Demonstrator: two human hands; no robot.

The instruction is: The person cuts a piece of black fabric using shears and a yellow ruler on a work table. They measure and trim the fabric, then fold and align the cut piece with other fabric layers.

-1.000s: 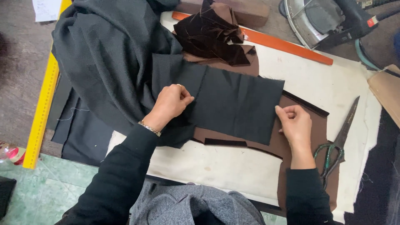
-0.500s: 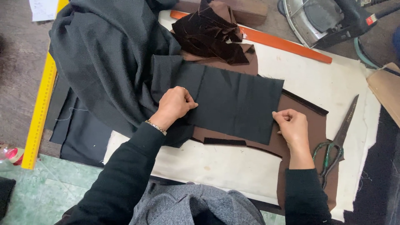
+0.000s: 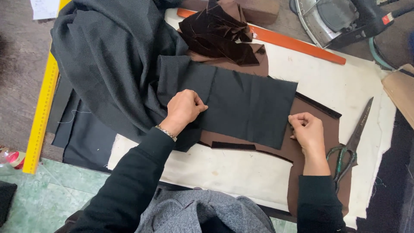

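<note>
From the head camera, looking down, a flat rectangle of dark grey cloth lies spread across the middle of the tabletop, which is covered by a pale off-white sheet. The cloth rests partly on a brown fabric piece that shows beneath its lower and right edges.

The left hand sits on the left part of the dark grey cloth, fingers curled in loosely with the fingertips pressing down on the cloth; a thin bracelet circles the wrist above a black sleeve. The right hand is at the cloth's right edge, fingers bent and closed on that edge, pinching it near the lower right corner.

To the left, a large bundle of dark grey fabric is heaped in folds and runs into the flat cloth. A crumpled piece of dark brown velvet lies at the top, touching the flat cloth's upper edge. A narrow dark strip lies just below the cloth on the brown piece.

Scissors with green handles lie just right of the right hand. An orange ruler runs diagonally along the top, and a yellow ruler lies along the left edge of the tabletop. A grey garment is in the lap at the bottom.
</note>
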